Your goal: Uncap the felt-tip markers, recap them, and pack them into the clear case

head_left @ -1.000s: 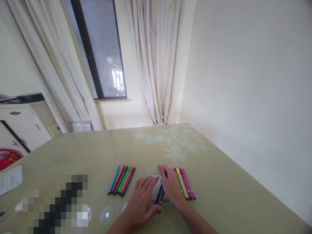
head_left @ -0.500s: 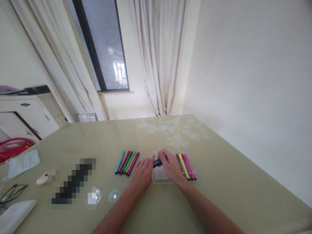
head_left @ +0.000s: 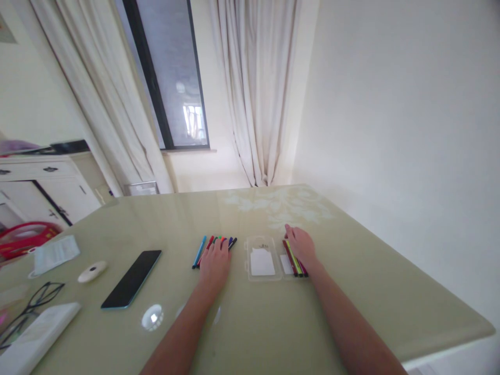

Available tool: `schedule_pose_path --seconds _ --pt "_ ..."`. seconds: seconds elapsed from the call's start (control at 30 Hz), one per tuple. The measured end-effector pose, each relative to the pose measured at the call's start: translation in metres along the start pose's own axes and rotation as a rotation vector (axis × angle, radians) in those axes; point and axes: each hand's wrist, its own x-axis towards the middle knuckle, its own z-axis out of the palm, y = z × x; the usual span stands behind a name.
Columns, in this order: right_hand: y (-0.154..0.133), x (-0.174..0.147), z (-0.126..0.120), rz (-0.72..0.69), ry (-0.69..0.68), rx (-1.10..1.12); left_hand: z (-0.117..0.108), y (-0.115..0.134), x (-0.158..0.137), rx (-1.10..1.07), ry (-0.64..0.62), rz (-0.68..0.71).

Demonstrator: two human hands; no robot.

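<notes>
My left hand (head_left: 215, 263) lies flat, fingers stretched out, over a row of felt-tip pens. A light blue pen (head_left: 199, 252) and a black pen (head_left: 233, 243) stick out on either side of it; red, green, orange and purple ends show above its fingers. To the right lies an open clear plastic case (head_left: 278, 273) with a white card (head_left: 262, 261) in its left half. My right hand (head_left: 302, 246) is over the right half, fingers bent together. A brown pen (head_left: 289, 257) and a yellow-green pen (head_left: 294, 258) show beside it; its palm and any grip are hidden.
On the left of the table (head_left: 183, 213) lie a phone (head_left: 132, 279), a white oval object (head_left: 92, 271), glasses (head_left: 42, 296), a long white box (head_left: 41, 333) and a face mask (head_left: 57, 254). Curtains (head_left: 261, 94) and a window stand behind; a wall rises at right.
The dark pen that was between both hands has left the case area, and a black pen now shows in the left row. My hands have moved apart, left onto that row, right over the right-hand pens.
</notes>
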Motion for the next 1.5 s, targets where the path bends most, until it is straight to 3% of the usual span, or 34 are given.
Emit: schedule_pose_path --seconds 0.17,0.33,0.4,0.53,0.67,0.77,0.87,0.97,1.07,1.17,1.33,1.4,1.5 --pt "-0.014 -0.006 0.002 -0.155 -0.001 -0.283 -0.006 0.006 -0.003 -0.103 0.055 0.023" --pt "-0.018 -0.008 0.002 -0.21 -0.023 -0.349 -0.013 0.025 -0.012 -0.374 -0.017 0.466" --pt "-0.016 -0.007 0.005 -0.219 -0.027 -0.311 -0.014 0.033 -0.016 -0.408 -0.053 0.508" --pt "-0.011 -0.003 0.01 -0.242 -0.001 -0.099 -0.014 0.04 -0.018 -0.422 -0.078 0.473" --pt "-0.007 0.0 0.004 -0.23 0.065 0.264 -0.014 0.038 -0.017 -0.448 -0.088 0.453" --pt "-0.005 0.0 -0.006 -0.235 -0.01 0.415 -0.012 0.037 -0.017 -0.459 -0.088 0.449" --pt "-0.008 0.001 -0.014 -0.239 -0.059 0.4 -0.009 0.037 -0.016 -0.467 -0.094 0.447" --pt "-0.026 0.008 -0.017 -0.19 0.094 0.416 -0.005 0.034 -0.015 -0.515 -0.051 0.422" --pt "-0.062 0.016 -0.008 -0.181 0.21 0.44 0.0 0.026 -0.012 -0.606 0.122 0.278" --pt "-0.105 0.02 0.018 -0.208 0.075 0.387 0.004 0.018 -0.009 -0.636 0.267 0.127" --pt "-0.149 0.018 0.069 -0.219 -0.126 0.259 0.009 0.015 -0.009 -0.477 0.267 0.046" --pt "-0.154 0.017 0.075 -0.219 -0.147 0.224 0.011 0.016 -0.008 -0.423 0.27 0.033" --pt "-0.151 0.007 0.056 -0.236 -0.119 0.192 0.002 0.019 -0.002 -0.402 0.312 0.016"
